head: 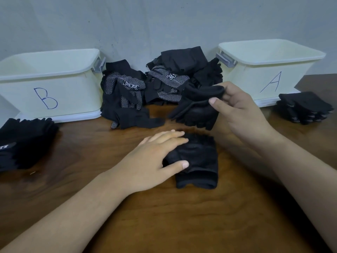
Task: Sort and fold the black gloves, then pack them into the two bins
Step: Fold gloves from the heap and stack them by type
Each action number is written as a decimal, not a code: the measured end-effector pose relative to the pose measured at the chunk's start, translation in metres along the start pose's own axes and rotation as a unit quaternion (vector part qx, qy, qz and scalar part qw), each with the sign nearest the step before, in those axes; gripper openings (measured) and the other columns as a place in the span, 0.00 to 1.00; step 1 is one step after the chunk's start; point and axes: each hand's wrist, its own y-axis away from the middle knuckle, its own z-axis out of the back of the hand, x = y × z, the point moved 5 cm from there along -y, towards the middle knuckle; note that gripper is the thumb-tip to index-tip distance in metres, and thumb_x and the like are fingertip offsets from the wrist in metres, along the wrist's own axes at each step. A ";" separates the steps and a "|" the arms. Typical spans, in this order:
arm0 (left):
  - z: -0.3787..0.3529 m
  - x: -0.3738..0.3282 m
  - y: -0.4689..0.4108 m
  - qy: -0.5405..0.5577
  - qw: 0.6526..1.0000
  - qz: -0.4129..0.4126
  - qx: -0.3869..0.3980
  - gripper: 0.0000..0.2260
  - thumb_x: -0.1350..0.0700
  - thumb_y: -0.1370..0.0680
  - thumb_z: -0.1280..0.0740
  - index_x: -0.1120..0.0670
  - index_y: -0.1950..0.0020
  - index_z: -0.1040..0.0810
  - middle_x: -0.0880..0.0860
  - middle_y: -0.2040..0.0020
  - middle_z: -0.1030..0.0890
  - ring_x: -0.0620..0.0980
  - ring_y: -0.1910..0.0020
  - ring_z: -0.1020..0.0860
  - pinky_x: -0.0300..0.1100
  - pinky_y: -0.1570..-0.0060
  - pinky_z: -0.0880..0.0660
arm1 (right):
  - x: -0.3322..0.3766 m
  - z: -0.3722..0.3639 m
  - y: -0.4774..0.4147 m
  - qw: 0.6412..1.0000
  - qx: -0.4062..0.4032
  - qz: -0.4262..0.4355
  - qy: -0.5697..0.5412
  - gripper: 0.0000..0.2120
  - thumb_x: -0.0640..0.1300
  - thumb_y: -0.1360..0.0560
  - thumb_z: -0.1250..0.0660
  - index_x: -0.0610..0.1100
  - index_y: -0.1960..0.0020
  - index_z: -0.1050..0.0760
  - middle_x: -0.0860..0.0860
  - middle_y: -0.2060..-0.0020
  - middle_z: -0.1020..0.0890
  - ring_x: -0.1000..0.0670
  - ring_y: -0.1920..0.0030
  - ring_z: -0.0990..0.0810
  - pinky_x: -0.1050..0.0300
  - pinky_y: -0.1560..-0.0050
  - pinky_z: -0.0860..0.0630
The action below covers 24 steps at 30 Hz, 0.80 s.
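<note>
Left hand (155, 154), grip released, presses flat a folded black knit glove (200, 161) on the brown wooden table (182, 216); right hand (235, 105) pinches a second dangling black glove (197, 112), which may land askew.

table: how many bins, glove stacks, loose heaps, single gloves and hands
bins: 2
glove stacks: 2
loose glove heap: 1
single gloves: 2, held glove, flat glove
hands: 2, left hand, right hand
total: 9

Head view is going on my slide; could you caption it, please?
Left hand presses a black glove flat; right hand holds a second glove, between bin B and bin A.
</note>
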 end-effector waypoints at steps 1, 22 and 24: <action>0.005 0.003 0.002 0.015 1.000 -0.001 -0.023 0.22 0.36 0.17 0.37 0.39 0.23 0.28 0.34 0.22 0.34 0.33 0.20 0.43 0.46 0.20 0.41 | -0.001 -0.002 0.001 1.000 0.010 -0.001 0.006 0.09 0.34 0.15 0.36 0.41 0.37 0.22 0.45 0.42 0.15 0.50 0.38 0.17 0.54 0.33 0.22; 0.013 0.036 0.010 0.102 0.986 0.105 -0.082 0.10 0.41 0.23 0.27 0.40 0.47 0.24 0.39 0.47 0.22 0.43 0.47 0.23 0.44 0.47 0.23 | 0.000 -0.010 0.037 0.998 0.052 -0.014 -0.034 0.07 0.34 0.17 0.33 0.41 0.41 0.20 0.46 0.47 0.15 0.48 0.43 0.18 0.49 0.35 0.23; 0.012 0.036 0.010 0.117 0.983 0.111 -0.083 0.13 0.43 0.24 0.25 0.39 0.44 0.26 0.39 0.45 0.22 0.41 0.42 0.23 0.44 0.41 0.22 | 0.000 -0.011 0.043 0.998 0.053 -0.020 -0.033 0.07 0.34 0.16 0.33 0.42 0.42 0.19 0.46 0.48 0.15 0.48 0.44 0.18 0.48 0.36 0.23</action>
